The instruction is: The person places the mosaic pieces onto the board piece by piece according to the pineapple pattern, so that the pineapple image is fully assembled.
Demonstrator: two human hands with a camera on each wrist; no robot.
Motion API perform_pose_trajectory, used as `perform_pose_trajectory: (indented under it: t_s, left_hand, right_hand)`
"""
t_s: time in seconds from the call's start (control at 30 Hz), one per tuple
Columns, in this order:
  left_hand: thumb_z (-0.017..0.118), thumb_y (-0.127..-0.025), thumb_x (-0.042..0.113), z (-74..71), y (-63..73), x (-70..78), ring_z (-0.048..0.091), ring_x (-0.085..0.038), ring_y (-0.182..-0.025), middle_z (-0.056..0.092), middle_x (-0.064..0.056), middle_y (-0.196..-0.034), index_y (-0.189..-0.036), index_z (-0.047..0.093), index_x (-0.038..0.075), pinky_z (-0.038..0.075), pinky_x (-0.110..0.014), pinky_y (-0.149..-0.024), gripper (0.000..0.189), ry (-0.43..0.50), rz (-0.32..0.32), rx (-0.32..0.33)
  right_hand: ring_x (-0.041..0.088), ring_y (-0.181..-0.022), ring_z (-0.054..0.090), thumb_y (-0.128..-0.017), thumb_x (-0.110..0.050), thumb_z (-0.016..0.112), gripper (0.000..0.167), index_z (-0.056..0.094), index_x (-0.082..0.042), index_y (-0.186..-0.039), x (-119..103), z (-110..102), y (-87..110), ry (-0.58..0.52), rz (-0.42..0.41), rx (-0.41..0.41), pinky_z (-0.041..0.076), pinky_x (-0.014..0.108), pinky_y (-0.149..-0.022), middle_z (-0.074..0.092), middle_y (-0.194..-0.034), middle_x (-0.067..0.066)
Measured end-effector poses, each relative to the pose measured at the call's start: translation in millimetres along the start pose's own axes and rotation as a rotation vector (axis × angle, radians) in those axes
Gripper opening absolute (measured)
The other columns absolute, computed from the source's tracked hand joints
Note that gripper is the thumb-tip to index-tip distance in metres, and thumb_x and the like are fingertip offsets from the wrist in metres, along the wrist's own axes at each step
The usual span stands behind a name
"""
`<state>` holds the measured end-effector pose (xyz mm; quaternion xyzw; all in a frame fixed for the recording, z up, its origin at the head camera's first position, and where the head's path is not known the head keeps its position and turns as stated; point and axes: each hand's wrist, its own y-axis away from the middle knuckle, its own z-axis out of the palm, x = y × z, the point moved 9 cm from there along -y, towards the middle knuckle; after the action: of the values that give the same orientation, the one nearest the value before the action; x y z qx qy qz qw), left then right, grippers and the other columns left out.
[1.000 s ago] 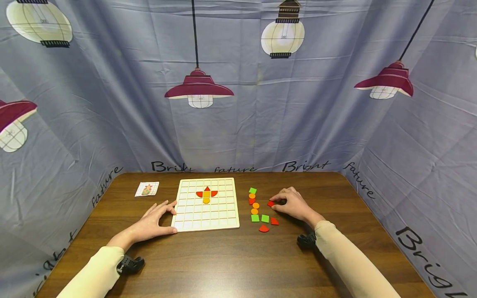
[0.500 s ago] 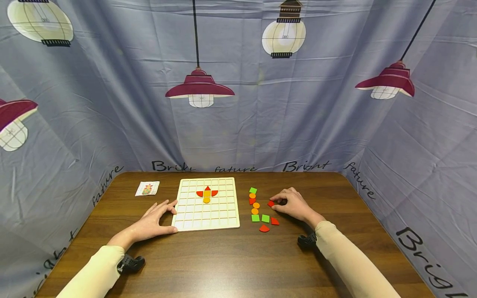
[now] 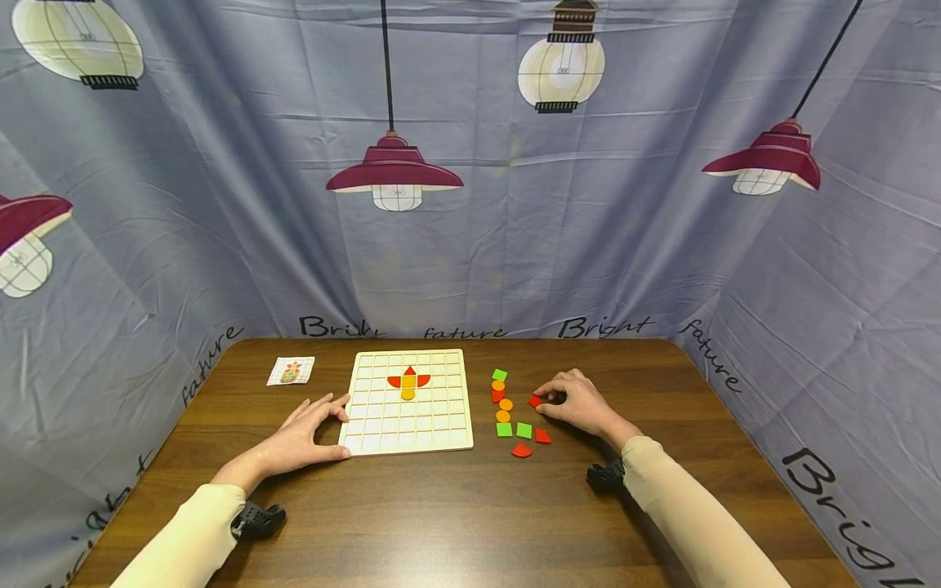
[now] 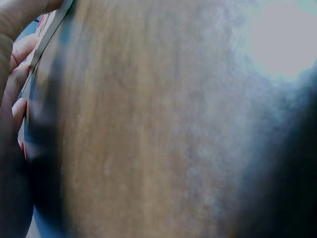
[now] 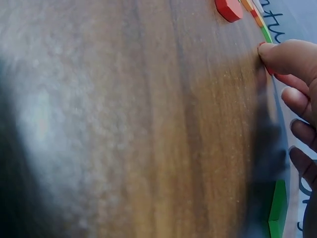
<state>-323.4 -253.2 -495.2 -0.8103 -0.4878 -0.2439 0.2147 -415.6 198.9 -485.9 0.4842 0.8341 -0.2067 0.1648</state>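
Observation:
In the head view, my left hand [image 3: 305,437] rests at the left edge of a cream grid board [image 3: 412,425]. Its thumb touches near the front corner and its fingertips lie farther up the side, spread apart. Set on the board is a figure of red, yellow and orange pieces [image 3: 408,382]. To the right, my right hand [image 3: 584,403] pinches a small red tile [image 3: 535,402] between thumb and index finger, low at the table. The fingers cover part of that tile, so its full shape is hidden. The right wrist view shows the thumb [image 5: 287,57] against the red tile's edge.
Between board and right hand lie loose green squares [image 3: 524,430], orange discs [image 3: 506,405] and red pieces [image 3: 521,451]. A printed picture card [image 3: 291,371] lies at the back left. A green piece [image 5: 277,208] shows below the fingers in the right wrist view. A curtain hangs behind the table.

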Motion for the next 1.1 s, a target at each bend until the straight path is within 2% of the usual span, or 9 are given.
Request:
perform_pose_trajectory:
  t_s: [0.3,0.47,0.7,0.93,1.1]
  left_hand:
    - [0.082,-0.084,0.048,-1.0,0.8,-0.1,0.025,-0.046,-0.149,0.04,-0.013,-0.16,-0.113,0.056,0.02,0.004,-0.068,-0.119,0.048,-0.005,0.003,0.006]
    - [0.082,-0.084,0.048,-1.5,1.7,0.5,0.025,-0.046,-0.15,0.04,-0.013,-0.161,-0.114,0.056,0.019,0.004,-0.068,-0.119,0.049,-0.003,-0.001,0.002]
    - [0.081,-0.085,0.048,-1.3,1.7,0.0,0.023,-0.045,-0.151,0.039,-0.012,-0.162,-0.113,0.056,0.02,0.003,-0.067,-0.119,0.048,0.01,-0.015,-0.008]
    - [0.081,-0.085,0.049,-0.5,-0.4,0.2,0.023,-0.045,-0.151,0.038,-0.012,-0.162,-0.113,0.055,0.02,0.003,-0.067,-0.12,0.048,0.007,-0.015,-0.012]
    - [0.082,-0.084,0.046,-0.9,-0.3,2.3,0.023,-0.046,-0.15,0.039,-0.014,-0.161,-0.113,0.056,0.018,0.002,-0.067,-0.119,0.048,0.018,-0.009,-0.008]
  right_hand:
    - [0.015,-0.086,0.044,-0.084,-0.031,0.085,0.02,0.078,-0.022,-0.1,-4.9,1.6,-3.3,0.012,-0.02,0.018,0.033,0.035,-0.078,0.055,-0.079,-0.011]
    - [0.015,-0.089,0.044,-0.086,-0.033,0.083,0.02,0.077,-0.022,-0.102,-12.6,0.2,-13.7,0.003,-0.014,0.036,0.036,0.034,-0.078,0.056,-0.082,-0.01]
    - [0.015,-0.091,0.045,-0.087,-0.033,0.082,0.023,0.078,-0.021,-0.106,-56.2,9.9,-44.5,-0.002,-0.098,0.022,0.04,0.034,-0.078,0.058,-0.084,-0.011]
    - [0.015,-0.093,0.046,-0.089,-0.037,0.08,0.023,0.077,-0.026,-0.109,-102.6,39.9,-70.8,0.032,-0.167,-0.062,0.04,0.034,-0.079,0.059,-0.087,-0.01]
    - [0.013,-0.093,0.045,-0.092,-0.035,0.076,0.021,0.078,-0.025,-0.11,-129.1,62.8,-85.2,0.064,-0.225,-0.114,0.041,0.033,-0.082,0.057,-0.086,-0.012]
